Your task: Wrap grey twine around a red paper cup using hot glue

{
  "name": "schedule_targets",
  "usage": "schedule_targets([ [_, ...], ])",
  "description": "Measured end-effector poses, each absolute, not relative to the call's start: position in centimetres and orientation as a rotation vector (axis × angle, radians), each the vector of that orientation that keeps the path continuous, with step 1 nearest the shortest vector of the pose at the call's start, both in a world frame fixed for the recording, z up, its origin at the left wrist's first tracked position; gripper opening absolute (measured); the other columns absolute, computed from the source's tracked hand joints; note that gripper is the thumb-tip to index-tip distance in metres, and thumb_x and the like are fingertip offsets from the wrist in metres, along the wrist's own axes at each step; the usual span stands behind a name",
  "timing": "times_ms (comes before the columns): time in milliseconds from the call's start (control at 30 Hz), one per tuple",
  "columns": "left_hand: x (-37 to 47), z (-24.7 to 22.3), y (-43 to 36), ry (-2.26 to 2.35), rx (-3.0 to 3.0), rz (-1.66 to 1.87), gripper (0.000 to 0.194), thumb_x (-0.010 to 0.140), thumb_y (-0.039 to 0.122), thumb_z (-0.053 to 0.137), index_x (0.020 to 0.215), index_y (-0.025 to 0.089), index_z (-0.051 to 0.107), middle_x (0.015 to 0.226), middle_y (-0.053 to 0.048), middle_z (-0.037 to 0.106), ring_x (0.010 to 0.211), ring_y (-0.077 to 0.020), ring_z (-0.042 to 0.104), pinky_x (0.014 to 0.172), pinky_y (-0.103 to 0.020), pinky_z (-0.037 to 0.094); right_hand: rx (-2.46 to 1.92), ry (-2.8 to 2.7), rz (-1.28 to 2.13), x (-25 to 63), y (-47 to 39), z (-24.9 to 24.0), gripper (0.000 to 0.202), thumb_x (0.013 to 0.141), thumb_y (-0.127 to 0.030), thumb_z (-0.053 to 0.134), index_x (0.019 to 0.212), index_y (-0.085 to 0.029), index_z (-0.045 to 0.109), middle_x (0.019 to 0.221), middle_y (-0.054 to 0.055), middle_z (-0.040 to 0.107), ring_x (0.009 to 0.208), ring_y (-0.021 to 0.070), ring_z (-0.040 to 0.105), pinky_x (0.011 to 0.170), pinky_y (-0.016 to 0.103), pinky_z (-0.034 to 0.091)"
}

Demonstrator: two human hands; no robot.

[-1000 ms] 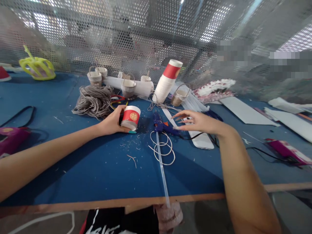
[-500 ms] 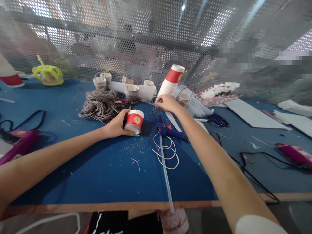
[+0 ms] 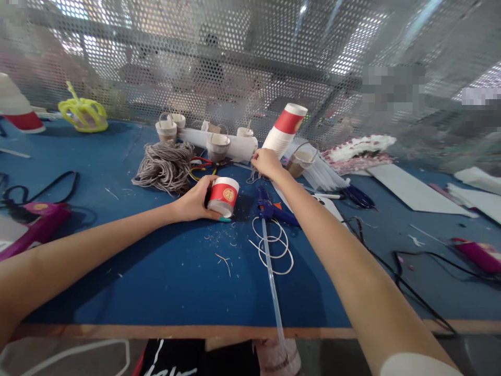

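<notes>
With fingers of the left hand [image 3: 195, 202] clamped around its side, holds a short red-and-white paper cup [image 3: 224, 196], tilted, at the blue worktop [image 3: 156, 282]. With right hand [image 3: 268, 163] fingers together, reaches beside a tall leaning paper-cup stack [image 3: 287, 125], beyond the blue glue gun [image 3: 273, 210].

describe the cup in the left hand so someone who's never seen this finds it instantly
On the blue tabletop, look between the grey cord bundle and the blue glue gun. There the left hand grips a short cup with a red band and round gold emblem. Unlike the red-banded cup topping the leaning stack, it is held apart from the others.
</notes>
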State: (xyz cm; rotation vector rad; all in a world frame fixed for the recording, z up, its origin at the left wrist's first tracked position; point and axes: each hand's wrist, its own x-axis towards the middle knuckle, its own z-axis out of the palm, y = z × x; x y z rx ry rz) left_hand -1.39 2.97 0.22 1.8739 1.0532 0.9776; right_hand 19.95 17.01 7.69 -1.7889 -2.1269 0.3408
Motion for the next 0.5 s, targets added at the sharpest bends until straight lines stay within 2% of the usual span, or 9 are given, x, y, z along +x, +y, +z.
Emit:
schedule_targets([
  [67,-1.4,0.2,2.9,1.048,1.883,0.978,0.094,0.053,0.033,0.089,0.128,0.017,0.034,0.129,-0.017,0.054,0.123,-0.0363,0.056,0.105,-0.057,0.046,-1.763,-2.01,0.493,20.2,17.0,7.5,0.012,0.081,-0.009,0.059,0.072,-0.013,0.067,0.068,0.01,0.072,0.07,0.0206,0.07,0.071,0.029,0.054],
  [167,-1.4,0.2,2.9,1.034,1.888,0.982,0.092,0.055,0.033,0.089,0.128,0.017,0.035,0.127,-0.016,0.056,0.121,-0.0348,0.057,0.104,-0.056,0.046,-1.707,-1.802,0.751,20.3,16.7,7.5,0.018,0.083,-0.011,0.056,0.066,-0.017,0.058,0.047,0.0,0.056,0.039,0.0099,0.048,0.046,0.022,0.043],
  [300,-1.5,0.2,3.0,1.019,1.887,0.984,0.093,0.055,0.033,0.089,0.129,0.018,0.035,0.126,-0.015,0.056,0.12,-0.0341,0.058,0.104,-0.056,0.047,-1.565,-1.573,1.082,20.0,15.5,8.3,0.022,0.087,-0.01,0.05,0.066,-0.018,0.05,0.045,-0.006,0.048,0.033,0.0035,0.03,0.034,0.015,0.026],
  [400,-1.5,0.2,3.0,1.03,1.881,1.001,0.096,0.053,0.034,0.09,0.13,0.018,0.035,0.129,-0.016,0.053,0.122,-0.0351,0.057,0.104,-0.056,0.047,-1.432,-1.467,1.269,19.9,14.5,9.1,0.028,0.09,-0.008,0.046,0.063,-0.017,0.048,0.048,-0.007,0.044,0.034,0.0012,0.025,0.034,0.014,0.02],
  [500,-1.4,0.5,2.8,1.053,1.856,0.999,0.097,0.051,0.034,0.09,0.129,0.017,0.034,0.133,-0.018,0.05,0.124,-0.0363,0.056,0.103,-0.056,0.048,-1.294,-1.385,1.37,19.8,13.8,9.7,0.027,0.088,-0.009,0.051,0.063,-0.017,0.05,0.05,-0.008,0.042,0.037,0.001,0.026,0.034,0.013,0.018],
])
